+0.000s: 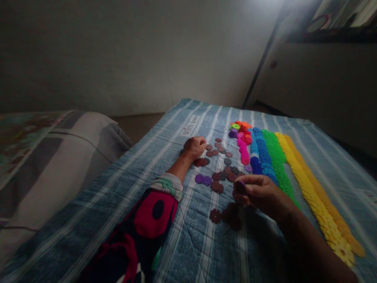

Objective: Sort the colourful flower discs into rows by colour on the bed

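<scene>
My right hand (256, 192) pinches a dark purple flower-shaped disc (240, 188) between thumb and fingers, raised over the cloth. On the left, my left hand (194, 147) rests with its fingers curled closed; whatever may be inside them is hidden. Just right of it lie loose brown flower discs (212, 153), and a brown pair (202, 162) sits just below it. Between my hands are two purple discs (203, 179), a cluster of brown and grey discs (229, 173) and a brown disc (217, 187). More brown discs (215, 215) lie in shadow nearer me.
Overlapping discs form long rows on the right: pink (244, 151), blue (263, 157), green (275, 153), yellow (312, 196) and orange-yellow (326, 188). A mixed pile (241, 129) tops the pink row. Striped blue cloth (135, 196) covers the surface. A cloth-covered piece of furniture (73, 157) stands left.
</scene>
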